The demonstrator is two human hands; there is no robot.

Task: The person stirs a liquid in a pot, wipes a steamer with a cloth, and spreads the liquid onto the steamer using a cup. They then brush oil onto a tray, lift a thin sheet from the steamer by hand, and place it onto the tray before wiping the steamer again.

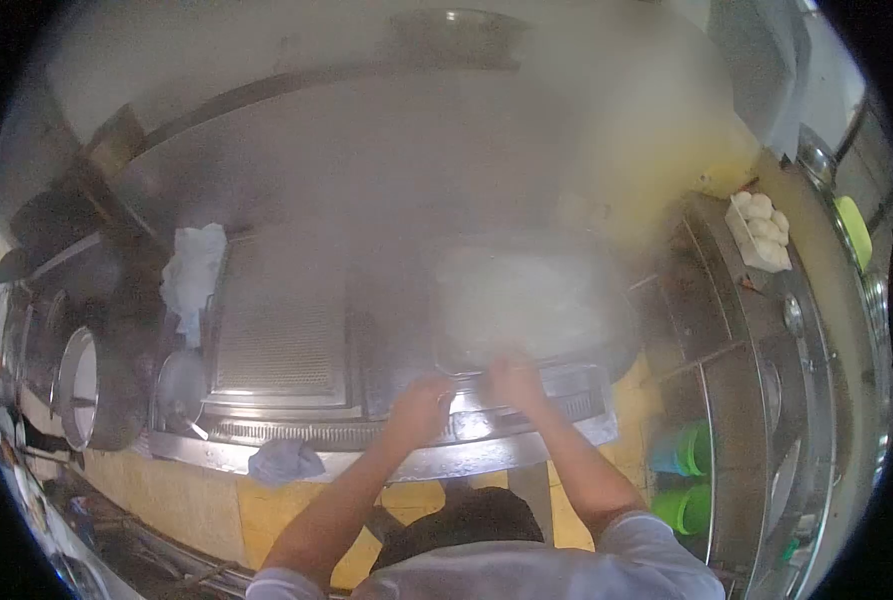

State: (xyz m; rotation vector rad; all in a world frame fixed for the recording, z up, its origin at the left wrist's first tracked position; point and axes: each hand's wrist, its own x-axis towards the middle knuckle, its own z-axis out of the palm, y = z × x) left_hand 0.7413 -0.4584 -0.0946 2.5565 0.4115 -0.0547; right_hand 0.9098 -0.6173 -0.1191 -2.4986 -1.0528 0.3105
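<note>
A rectangular steaming tray (618,345) with a smooth white layer (521,300) in it rests over the metal counter, blurred by thick steam. My right hand (511,382) is closed at the tray's near edge, fingers curled and hazy. Just to its left, my left hand (424,410) is closed too, close to the tray's near left corner. What the fingers of either hand grip is hidden by the steam and the hands themselves.
Left of the tray lies a perforated metal panel (276,350). A white cloth (194,275), a round strainer (181,388) and a crumpled cloth (286,462) are nearby. On the right, white round pieces fill a container (758,232); green containers (684,510) stand below.
</note>
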